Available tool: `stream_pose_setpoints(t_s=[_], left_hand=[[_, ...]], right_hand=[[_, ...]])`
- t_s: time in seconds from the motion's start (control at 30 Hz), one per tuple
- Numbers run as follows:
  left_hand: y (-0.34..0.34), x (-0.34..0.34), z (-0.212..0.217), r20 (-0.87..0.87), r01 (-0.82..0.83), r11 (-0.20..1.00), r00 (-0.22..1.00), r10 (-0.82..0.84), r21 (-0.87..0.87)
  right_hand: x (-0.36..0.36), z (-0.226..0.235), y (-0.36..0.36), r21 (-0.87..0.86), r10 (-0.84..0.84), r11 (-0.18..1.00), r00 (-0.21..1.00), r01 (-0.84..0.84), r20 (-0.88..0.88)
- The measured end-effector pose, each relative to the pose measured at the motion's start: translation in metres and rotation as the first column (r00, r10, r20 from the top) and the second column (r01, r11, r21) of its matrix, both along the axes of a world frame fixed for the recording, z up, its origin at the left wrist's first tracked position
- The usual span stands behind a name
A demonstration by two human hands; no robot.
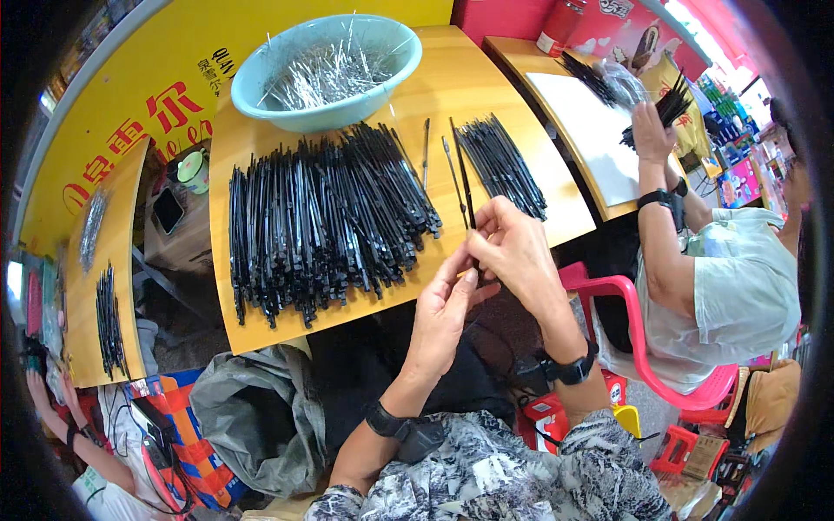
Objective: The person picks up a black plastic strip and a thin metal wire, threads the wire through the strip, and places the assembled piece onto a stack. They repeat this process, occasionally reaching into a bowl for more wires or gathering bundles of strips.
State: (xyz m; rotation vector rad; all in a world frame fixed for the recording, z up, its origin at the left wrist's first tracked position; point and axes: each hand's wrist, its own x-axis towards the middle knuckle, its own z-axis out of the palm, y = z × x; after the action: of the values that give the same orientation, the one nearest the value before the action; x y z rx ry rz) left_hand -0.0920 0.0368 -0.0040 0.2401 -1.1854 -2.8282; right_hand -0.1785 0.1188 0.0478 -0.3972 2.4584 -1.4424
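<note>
The right hand (pixel 519 250) pinches a thin black strip (pixel 462 174), apparently adjusting it, needing steadiness next; what the left hand (pixel 440 314) grips is unclear.

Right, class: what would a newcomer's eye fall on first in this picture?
Probably the wide pile of black strips covering much of the wooden table. Behind it, a pale blue basin holds a tangle of silvery strands. The person's hands come together at the table's near edge.
</note>
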Motion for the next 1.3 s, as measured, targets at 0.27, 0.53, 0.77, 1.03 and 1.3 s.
stream_pose_setpoints(t_s=[0.27, 0.53, 0.77, 1.03, 1.3], left_hand=[[-0.026, 0.016, -0.001, 0.138, 0.128, 0.944, 0.975, -0.177, 0.306], [-0.044, 0.038, -0.006, 0.087, 0.08, 0.941, 0.99, -0.114, 0.328], [-0.046, 0.061, -0.002, 0.148, -0.009, 0.973, 0.989, -0.026, 0.232], [-0.047, 0.072, 0.001, 0.171, -0.019, 0.98, 0.985, -0.016, 0.198], [-0.045, 0.079, 0.001, 0.097, -0.031, 0.998, 0.995, 0.025, 0.051]], right_hand=[[0.004, 0.007, 0.017, -0.507, 0.39, 0.843, 0.851, -0.177, 0.351], [-0.009, 0.017, -0.013, -0.303, 0.468, 0.878, 0.796, -0.37, 0.384], [-0.091, -0.03, -0.073, 0.086, 0.069, 0.996, 0.907, -0.036, -0.415], [-0.102, -0.03, -0.092, -0.005, 0.055, 0.998, 0.919, -0.062, -0.391], [-0.084, -0.017, -0.075, -0.468, 0.016, 0.882, 0.997, -0.049, -0.073]])
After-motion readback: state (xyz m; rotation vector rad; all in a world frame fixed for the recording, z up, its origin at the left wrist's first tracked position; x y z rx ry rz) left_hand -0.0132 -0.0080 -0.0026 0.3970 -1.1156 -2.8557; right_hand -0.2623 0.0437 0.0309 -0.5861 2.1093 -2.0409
